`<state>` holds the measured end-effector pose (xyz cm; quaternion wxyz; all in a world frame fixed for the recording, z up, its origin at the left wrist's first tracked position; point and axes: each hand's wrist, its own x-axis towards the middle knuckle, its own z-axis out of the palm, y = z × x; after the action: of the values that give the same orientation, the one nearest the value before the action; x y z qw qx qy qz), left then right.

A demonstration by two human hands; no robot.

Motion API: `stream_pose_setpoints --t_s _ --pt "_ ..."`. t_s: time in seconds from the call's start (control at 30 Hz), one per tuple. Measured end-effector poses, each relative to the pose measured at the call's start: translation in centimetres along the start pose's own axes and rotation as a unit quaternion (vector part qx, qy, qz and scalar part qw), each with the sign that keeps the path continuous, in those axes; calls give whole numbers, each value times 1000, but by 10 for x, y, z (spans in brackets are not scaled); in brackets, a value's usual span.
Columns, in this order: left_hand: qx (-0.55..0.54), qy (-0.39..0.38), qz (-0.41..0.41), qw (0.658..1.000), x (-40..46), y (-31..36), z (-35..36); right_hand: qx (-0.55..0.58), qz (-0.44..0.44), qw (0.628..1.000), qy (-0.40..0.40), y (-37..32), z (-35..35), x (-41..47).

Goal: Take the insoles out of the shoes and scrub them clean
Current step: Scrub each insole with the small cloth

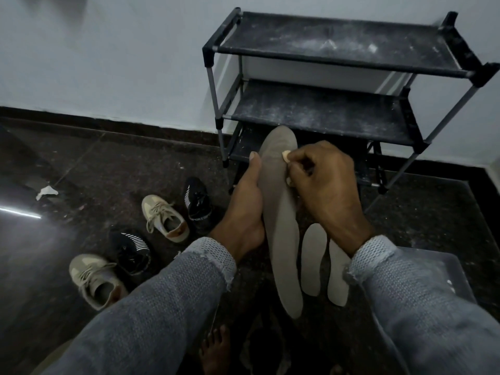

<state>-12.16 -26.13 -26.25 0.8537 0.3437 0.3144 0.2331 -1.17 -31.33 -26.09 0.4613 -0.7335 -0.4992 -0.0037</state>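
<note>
Far to your left, two beige lace-up sneakers (165, 218) (95, 280) and two black sneakers with white stripes (198, 202) (132, 251) are sitting on the dark speckled stone floor (81, 163), well apart from your hands, their openings facing up; you cannot tell from here whether anything is lying inside them. Your left hand (246, 204) is gripping the long grey foam insole (281, 220) along its left edge, thumb lying up the side and fingers curling behind it, so the insole is standing between your two hands with its toe end pointing away toward the rack. Your right hand (322, 185) is resting against the insole's right edge with its fingers curled, the fingertips (285, 156) touching the surface near the toe end; whether it is pinching anything small is not clear. Just below that hand, two paler grey insoles (313, 258) (337, 272) are lying side by side on the floor, the right one partly hidden by your grey knit sleeve (422, 307). Further right, a translucent plastic container (449, 269) is sitting by your right forearm, its contents hidden. Behind everything, a dusty black three-tier shoe rack (338, 44) is standing against the pale wall.
</note>
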Motion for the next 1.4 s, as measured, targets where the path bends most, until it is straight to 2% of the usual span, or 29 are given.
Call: stream_pose_setpoints --t_s 0.13,0.27,0.53,0.73,0.8,0.93,1.0,1.13,1.27,1.4 --pt "6 3 3 1000 3 -1 -2 35 4 999 -17 -4 4 -6" --pt "-12 4 9 1000 1 1 -5 56 -48 996 -52 -13 12 -12" --pt "-17 -6 -6 1000 0 -1 1 34 18 999 6 4 -3 1" --pt "-11 1 9 1000 0 2 -4 118 -21 991 -60 -14 8 -10" --pt "-11 -5 11 1000 -1 0 -5 124 -8 990 -66 -14 7 -9" --pt "3 -23 -1 1000 -1 -4 0 61 26 998 4 -4 -5 2" --pt "16 -24 -7 1000 0 -5 1 68 47 996 26 0 -8 4" --pt "42 -20 19 999 4 -5 -5 146 39 988 -41 -12 1 -7" --pt "62 -3 36 997 4 -4 -12 171 12 983 -61 -20 7 -10" --pt "112 4 33 993 5 -4 -8 91 -13 995 -31 -16 5 -7"
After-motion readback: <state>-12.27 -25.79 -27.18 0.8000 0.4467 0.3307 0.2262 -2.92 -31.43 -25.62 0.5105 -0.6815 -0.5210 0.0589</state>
